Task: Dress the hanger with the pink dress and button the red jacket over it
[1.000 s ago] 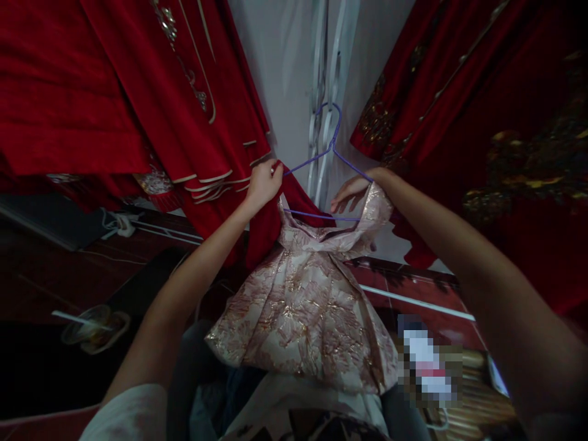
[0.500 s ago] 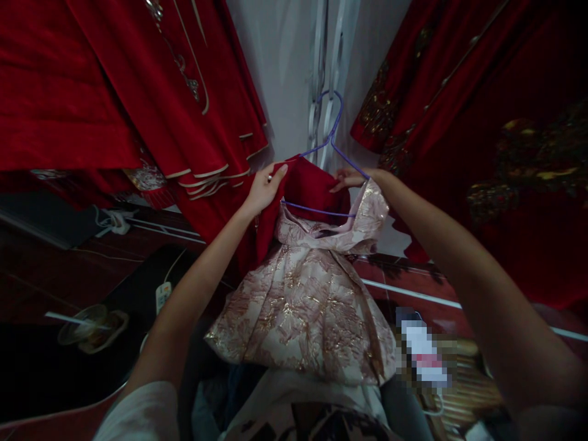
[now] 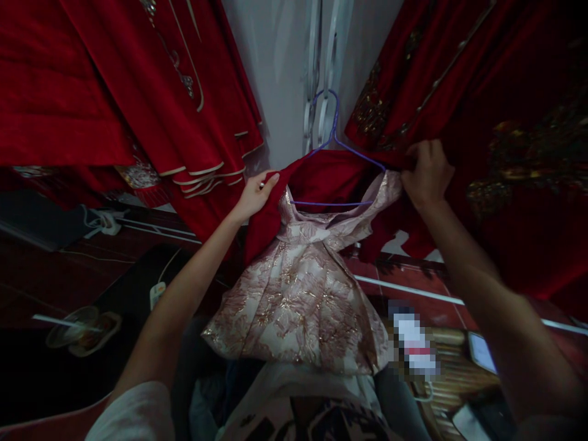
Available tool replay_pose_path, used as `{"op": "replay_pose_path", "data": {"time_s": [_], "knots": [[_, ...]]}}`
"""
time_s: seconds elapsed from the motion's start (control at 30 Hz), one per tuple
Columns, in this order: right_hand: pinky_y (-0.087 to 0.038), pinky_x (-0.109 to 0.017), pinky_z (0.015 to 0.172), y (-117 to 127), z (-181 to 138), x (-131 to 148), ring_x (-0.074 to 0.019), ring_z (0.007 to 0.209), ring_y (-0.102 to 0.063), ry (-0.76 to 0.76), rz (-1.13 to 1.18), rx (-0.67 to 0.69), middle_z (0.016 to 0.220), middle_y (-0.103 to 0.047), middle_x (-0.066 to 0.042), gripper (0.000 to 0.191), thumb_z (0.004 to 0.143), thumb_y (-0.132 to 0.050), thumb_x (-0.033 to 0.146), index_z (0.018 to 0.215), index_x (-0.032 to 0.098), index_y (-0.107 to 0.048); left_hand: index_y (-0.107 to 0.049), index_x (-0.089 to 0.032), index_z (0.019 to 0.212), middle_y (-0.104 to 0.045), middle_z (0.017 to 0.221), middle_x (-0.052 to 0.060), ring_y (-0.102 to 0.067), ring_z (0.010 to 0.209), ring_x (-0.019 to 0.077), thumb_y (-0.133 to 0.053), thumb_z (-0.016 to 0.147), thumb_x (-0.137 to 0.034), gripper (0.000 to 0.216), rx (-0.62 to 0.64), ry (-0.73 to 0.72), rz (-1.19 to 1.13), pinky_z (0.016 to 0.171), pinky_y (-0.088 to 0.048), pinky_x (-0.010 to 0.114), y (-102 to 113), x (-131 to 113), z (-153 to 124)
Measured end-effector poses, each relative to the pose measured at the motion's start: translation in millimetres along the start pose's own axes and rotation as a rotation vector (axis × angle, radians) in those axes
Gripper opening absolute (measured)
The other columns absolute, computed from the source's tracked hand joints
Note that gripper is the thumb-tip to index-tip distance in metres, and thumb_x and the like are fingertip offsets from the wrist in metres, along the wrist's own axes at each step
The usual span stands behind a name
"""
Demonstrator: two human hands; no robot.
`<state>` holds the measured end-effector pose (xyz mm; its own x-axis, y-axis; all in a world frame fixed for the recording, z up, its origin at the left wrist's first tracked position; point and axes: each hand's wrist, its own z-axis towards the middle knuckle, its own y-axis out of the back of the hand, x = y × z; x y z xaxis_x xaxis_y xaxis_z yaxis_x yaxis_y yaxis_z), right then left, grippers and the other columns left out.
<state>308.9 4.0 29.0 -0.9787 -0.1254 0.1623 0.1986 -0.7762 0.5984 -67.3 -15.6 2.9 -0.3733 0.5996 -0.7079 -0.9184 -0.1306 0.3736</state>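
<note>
A small pink-and-gold brocade dress (image 3: 298, 288) hangs in front of me from a purple wire hanger (image 3: 335, 131), hooked on a white metal rail. Behind the dress and over the hanger's shoulders spreads a plain red garment (image 3: 316, 174). My left hand (image 3: 258, 193), with a ring on one finger, pinches its edge beside the dress's left strap. On the other side, my right hand (image 3: 428, 171) is closed on the red cloth, just beyond the right strap. The cloth is stretched between both hands. The fingertips of my right hand are partly hidden.
Red embroidered garments (image 3: 206, 98) hang at the left, with more red gowns (image 3: 519, 171) at the right. A plastic cup (image 3: 73, 327) with a straw and a power strip (image 3: 157, 294) are at lower left. A slatted bamboo surface (image 3: 443, 373) at lower right holds a phone (image 3: 482, 352).
My right hand has moved outward to the right from inside the hanger, drawing the red garment across behind the dress's right strap. My left hand keeps its hold and has shifted slightly left.
</note>
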Motion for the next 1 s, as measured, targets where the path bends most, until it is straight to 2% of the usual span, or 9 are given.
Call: {"op": "replay_pose_path", "data": {"time_s": [0.17,0.3,0.47,0.57,0.7,0.83,0.9,1.0], "knots": [[-0.042,-0.039,0.080,3.0,-7.5,-37.7,-0.0267,0.101,-0.054,-0.052,-0.064,-0.093,0.106,-0.058,-0.016,0.035,0.071,-0.052,0.005,0.101,0.020,-0.062,-0.067,-0.019,0.095,-0.069,0.087,0.004,-0.062,0.086,0.0179,-0.050,0.087,-0.050,0.036,0.009,-0.020,0.001,0.079,-0.049,0.028,-5.5,-4.0,0.5],[-0.044,-0.039,0.081,17.0,-19.8,-36.5,-0.0261,0.092,-0.057,-0.036,0.033,-0.081,0.091,-0.062,-0.012,0.022,0.069,-0.059,0.011,0.088,0.020,-0.064,-0.063,-0.019,0.096,-0.067,0.089,0.004,-0.061,0.085,0.0176,-0.051,0.087,-0.046,0.031,-0.026,-0.029,0.026,0.077,-0.049,0.028,-5.2,-4.3,-6.2],[-0.044,-0.031,0.059,29.3,-53.2,2.3,-0.0171,0.062,-0.054,-0.092,0.408,0.027,0.072,-0.058,-0.002,0.018,0.073,-0.063,0.025,0.089,0.023,-0.055,-0.053,-0.021,0.101,-0.061,0.091,0.002,-0.059,0.080,0.0137,-0.064,0.078,-0.032,0.027,-0.104,-0.029,0.125,0.070,-0.046,0.024,-14.0,5.6,-21.2],[-0.045,-0.029,0.059,14.6,-63.2,24.2,-0.0162,0.064,-0.055,-0.163,0.623,0.080,0.075,-0.057,-0.001,0.020,0.077,-0.061,0.037,0.087,0.024,-0.050,-0.050,-0.022,0.103,-0.059,0.090,0.002,-0.058,0.075,0.0126,-0.061,0.079,-0.026,0.027,-0.126,0.041,0.160,0.068,-0.045,0.025,-26.1,16.5,-24.0],[-0.045,-0.029,0.062,-15.1,-68.8,63.9,-0.0161,0.067,-0.055,-0.192,0.746,0.172,0.075,-0.056,0.000,0.025,0.081,-0.057,0.048,0.085,0.025,-0.047,-0.050,-0.021,0.104,-0.060,0.090,0.004,-0.059,0.075,0.0144,-0.057,0.082,-0.027,0.024,-0.144,0.073,0.165,0.072,-0.046,0.028,-54.5,22.4,-22.5],[-0.044,-0.029,0.063,-35.4,-78.2,124.8,-0.0158,0.065,-0.053,-0.124,1.008,0.319,0.074,-0.054,0.001,0.024,0.085,-0.052,0.050,0.086,0.027,-0.044,-0.050,-0.021,0.104,-0.063,0.092,0.006,-0.062,0.077,0.0162,-0.055,0.082,-0.022,0.022,0.012,0.042,0.069,0.073,-0.048,0.030,-84.7,12.0,-31.7],[-0.045,-0.030,0.066,-40.2,-82.2,148.7,-0.0157,0.068,-0.054,-0.096,1.085,0.327,0.077,-0.053,0.001,0.024,0.086,-0.050,0.051,0.086,0.027,-0.043,-0.051,-0.021,0.102,-0.064,0.090,0.007,-0.062,0.077,0.0169,-0.056,0.081,-0.020,0.022,0.093,0.039,0.036,0.073,-0.048,0.030,-89.8,6.0,-40.3],[-0.044,-0.029,0.064,-41.6,-85.7,162.2,-0.0148,0.065,-0.052,-0.104,1.196,0.374,0.073,-0.049,0.002,0.028,0.084,-0.054,0.052,0.086,0.027,-0.042,-0.052,-0.022,0.104,-0.063,0.091,0.005,-0.062,0.077,0.0151,-0.058,0.081,-0.021,0.024,0.055,0.047,0.023,0.073,-0.049,0.029,-83.7,0.6,-51.5]]}}
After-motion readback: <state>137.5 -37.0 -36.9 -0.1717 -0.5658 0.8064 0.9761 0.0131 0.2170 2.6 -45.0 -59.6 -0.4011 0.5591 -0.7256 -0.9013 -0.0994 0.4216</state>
